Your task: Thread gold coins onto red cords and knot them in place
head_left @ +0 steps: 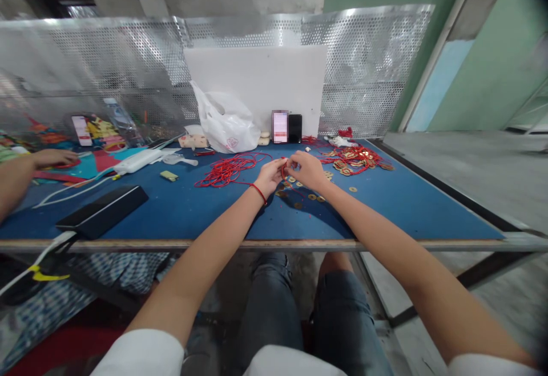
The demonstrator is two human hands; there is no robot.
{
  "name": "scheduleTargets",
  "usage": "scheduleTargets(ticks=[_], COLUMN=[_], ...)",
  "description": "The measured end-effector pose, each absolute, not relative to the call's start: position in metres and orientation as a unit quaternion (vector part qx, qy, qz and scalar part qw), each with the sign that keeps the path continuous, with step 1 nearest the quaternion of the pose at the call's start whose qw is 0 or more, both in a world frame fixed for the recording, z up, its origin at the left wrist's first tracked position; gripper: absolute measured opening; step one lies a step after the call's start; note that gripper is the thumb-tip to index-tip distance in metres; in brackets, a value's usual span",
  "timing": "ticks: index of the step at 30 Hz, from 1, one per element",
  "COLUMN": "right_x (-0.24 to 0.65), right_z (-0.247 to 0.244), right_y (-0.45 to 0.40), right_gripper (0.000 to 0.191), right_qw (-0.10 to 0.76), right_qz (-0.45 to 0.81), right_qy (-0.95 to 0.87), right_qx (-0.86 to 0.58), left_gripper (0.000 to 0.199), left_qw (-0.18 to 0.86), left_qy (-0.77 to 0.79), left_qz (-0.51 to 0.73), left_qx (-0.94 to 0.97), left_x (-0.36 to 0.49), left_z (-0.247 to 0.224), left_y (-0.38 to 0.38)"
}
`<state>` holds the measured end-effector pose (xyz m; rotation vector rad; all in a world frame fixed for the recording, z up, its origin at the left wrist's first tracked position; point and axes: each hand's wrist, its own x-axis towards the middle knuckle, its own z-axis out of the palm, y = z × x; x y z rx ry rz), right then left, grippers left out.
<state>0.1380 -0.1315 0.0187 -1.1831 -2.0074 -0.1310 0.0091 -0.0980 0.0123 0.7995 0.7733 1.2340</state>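
My left hand [270,174] and my right hand [307,169] meet above the middle of the blue table. Both are closed in a pinch on a thin red cord [283,172], which loops between the fingertips. A red string bracelet circles my left wrist. Gold-coloured coins [314,197] with holes lie scattered on the table below and beside my hands. Left of my left hand is a loose heap of red cord [226,170]. Beyond my right hand lies a pile of gold coins strung with red cord [355,159]. Palms and fingers hide part of the held cord.
A white plastic bag [229,122] and two phones [280,126] stand at the back against a white board. A black power strip [103,211] lies front left. A co-worker's hand [55,158] rests over coloured material at far left. The blue table [411,210] ends at right.
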Motion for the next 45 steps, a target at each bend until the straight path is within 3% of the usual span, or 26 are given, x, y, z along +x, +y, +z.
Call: scheduleTargets(ticks=[5,11,17,31,36,45], right_x=[0.139,0.141,0.144,0.142,0.146,0.141], right_z=[0.006,0.004,0.006,0.012,0.016,0.023], right_y=[-0.111,-0.1,-0.109,-0.114,-0.117,-0.126], right_gripper=[0.02,0.015,0.013,0.013,0.017,0.013], right_qw=[0.511,0.539,0.548,0.512,0.489,0.499], right_qz=[0.14,0.318,0.411,0.506,0.546,0.488], right_qy=[-0.701,-0.648,-0.584,-0.538,-0.533,-0.554], right_qx=[-0.477,-0.435,-0.436,-0.438,-0.423,-0.453], left_gripper=[0.009,0.012,0.012,0.009,0.011,0.021], left_qw=[0.669,0.655,0.589,0.534,0.598,0.717], left_qy=[0.336,0.329,0.356,0.371,0.353,0.318], left_qz=[0.541,0.539,0.55,0.555,0.518,0.459], left_qx=[0.383,0.416,0.473,0.519,0.499,0.418], left_x=[0.01,0.011,0.015,0.015,0.014,0.01], left_z=[0.013,0.012,0.01,0.01,0.012,0.013], left_y=[-0.099,-0.1,-0.103,-0.103,-0.103,-0.099])
